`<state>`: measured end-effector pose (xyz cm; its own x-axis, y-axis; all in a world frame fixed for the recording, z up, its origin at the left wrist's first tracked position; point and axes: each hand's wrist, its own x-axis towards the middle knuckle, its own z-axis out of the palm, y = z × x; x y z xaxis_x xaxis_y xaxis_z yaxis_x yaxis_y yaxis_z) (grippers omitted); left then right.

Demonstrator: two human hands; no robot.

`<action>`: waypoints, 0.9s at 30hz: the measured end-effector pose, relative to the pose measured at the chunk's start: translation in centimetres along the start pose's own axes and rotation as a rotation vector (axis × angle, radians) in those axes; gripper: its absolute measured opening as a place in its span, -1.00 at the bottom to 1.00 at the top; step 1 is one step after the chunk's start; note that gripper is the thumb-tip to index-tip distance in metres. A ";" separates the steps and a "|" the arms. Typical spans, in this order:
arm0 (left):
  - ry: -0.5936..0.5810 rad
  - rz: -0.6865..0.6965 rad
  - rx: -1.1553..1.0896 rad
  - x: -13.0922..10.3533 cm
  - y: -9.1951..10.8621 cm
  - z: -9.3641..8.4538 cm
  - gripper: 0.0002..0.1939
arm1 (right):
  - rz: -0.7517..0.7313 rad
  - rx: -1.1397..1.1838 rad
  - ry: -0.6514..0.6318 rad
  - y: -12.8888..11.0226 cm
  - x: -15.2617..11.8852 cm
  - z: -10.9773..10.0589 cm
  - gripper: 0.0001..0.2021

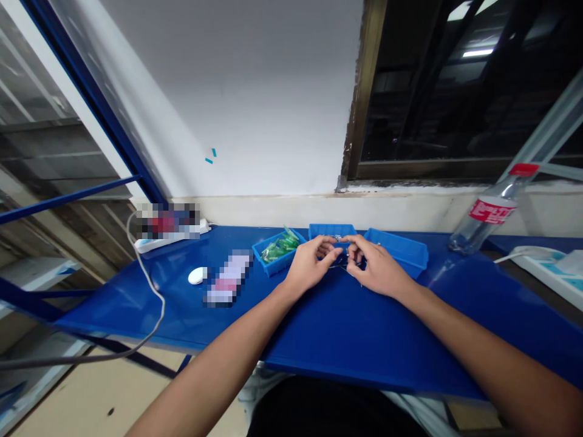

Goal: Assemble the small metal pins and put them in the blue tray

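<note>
My left hand (313, 262) and my right hand (374, 266) are close together above the blue table, fingers curled and thumbs bent inward. Small, thin metal pieces (337, 266) show between and below the fingertips, too small to name. What each hand pinches is mostly hidden by its own fingers. Just beyond the hands is a small blue bin (328, 229) with shiny little metal parts in it. To the left of my left hand stands another blue bin (268, 267) with green plastic packets (283, 246). A third blue bin (403, 249) lies behind my right hand.
On the blue tabletop (337, 340) to the left lie a blurred-out flat item (230, 278) and a white oval object (197, 276). A grey cable (157, 297) hangs over the left edge from a power strip (182, 235). A red-capped bottle (489, 212) and another power strip (549, 276) are at right.
</note>
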<state>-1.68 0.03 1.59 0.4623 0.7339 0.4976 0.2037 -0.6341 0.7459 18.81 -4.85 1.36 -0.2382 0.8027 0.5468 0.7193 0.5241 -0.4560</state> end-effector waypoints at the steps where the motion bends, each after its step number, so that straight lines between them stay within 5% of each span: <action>1: -0.031 -0.029 -0.005 -0.1 0.0 0.0 -0.65 | 0.000 -0.009 0.020 -0.1 0.0 -0.1 -0.67; 6: -0.167 -0.118 -0.106 -0.2 -0.3 0.3 -0.48 | -0.013 0.006 0.055 0.2 0.1 -0.1 -0.89; 11: -0.126 -0.119 -0.194 0.2 -1.3 0.6 -0.47 | -0.021 0.036 0.021 0.3 0.1 0.5 -0.89; 27: -0.178 0.034 0.155 0.0 -1.5 -0.1 -0.38 | 0.044 0.105 0.008 0.0 0.1 0.9 -0.88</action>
<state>-2.03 1.04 0.50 0.6136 0.6655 0.4250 0.3092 -0.6977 0.6462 18.15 -4.56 0.75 -0.2024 0.8234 0.5302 0.6561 0.5159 -0.5507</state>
